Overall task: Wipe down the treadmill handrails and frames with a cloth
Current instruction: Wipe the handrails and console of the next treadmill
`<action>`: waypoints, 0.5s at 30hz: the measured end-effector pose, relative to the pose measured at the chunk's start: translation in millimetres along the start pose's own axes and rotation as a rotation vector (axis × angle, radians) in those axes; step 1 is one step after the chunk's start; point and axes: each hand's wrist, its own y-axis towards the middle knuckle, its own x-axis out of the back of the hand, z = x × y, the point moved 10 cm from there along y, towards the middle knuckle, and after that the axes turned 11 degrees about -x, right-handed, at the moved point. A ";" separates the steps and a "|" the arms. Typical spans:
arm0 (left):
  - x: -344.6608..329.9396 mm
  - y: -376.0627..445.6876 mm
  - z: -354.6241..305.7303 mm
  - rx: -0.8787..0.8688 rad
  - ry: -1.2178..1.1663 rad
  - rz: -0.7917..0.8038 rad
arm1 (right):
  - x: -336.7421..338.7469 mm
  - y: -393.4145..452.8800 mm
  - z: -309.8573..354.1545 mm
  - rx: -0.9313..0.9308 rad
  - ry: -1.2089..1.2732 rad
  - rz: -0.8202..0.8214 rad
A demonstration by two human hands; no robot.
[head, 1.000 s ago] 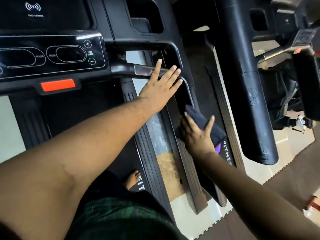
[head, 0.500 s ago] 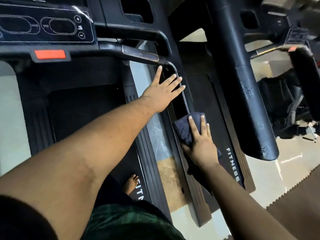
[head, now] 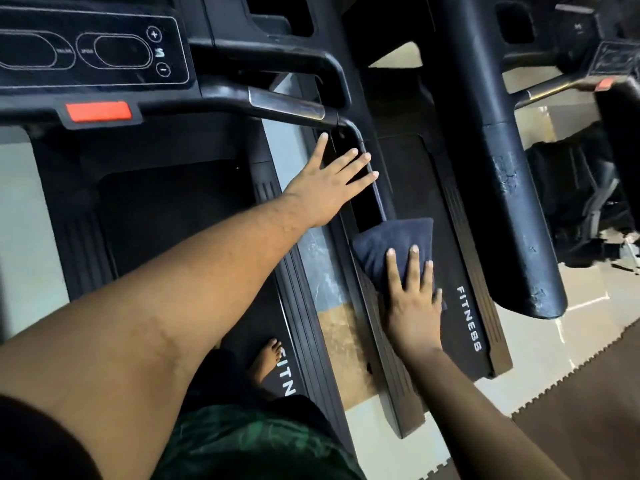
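Gym floor, two treadmills: right hand (head: 414, 303), fingers flat, presses a dark cloth (head: 388, 244) on the handrail (head: 375, 202); left hand (head: 329, 183) open, bracing. Frames likely remain.

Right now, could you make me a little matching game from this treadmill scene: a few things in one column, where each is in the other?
Things:
1. dark blue cloth
2. orange-red stop button
3. bare foot
4. left hand

Places:
A. on the treadmill deck beside the white lettering
B. under the right hand, pressed on the handrail
C. open, fingers straight, on the handrail below the bend
D. on the console's front edge, under the control panel

Pairs: 1-B, 2-D, 3-A, 4-C
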 end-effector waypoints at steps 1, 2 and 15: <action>0.0 1.9 2.0 -0.017 0.013 -0.021 | 2.4 13.3 5.1 0.003 -0.026 0.025; 0.7 4.1 2.9 -0.030 0.031 -0.045 | 6.9 27.9 14.2 0.025 -0.052 0.032; -18.8 -12.8 7.6 -0.037 -0.074 -0.068 | -3.0 19.6 42.4 0.280 -0.441 0.057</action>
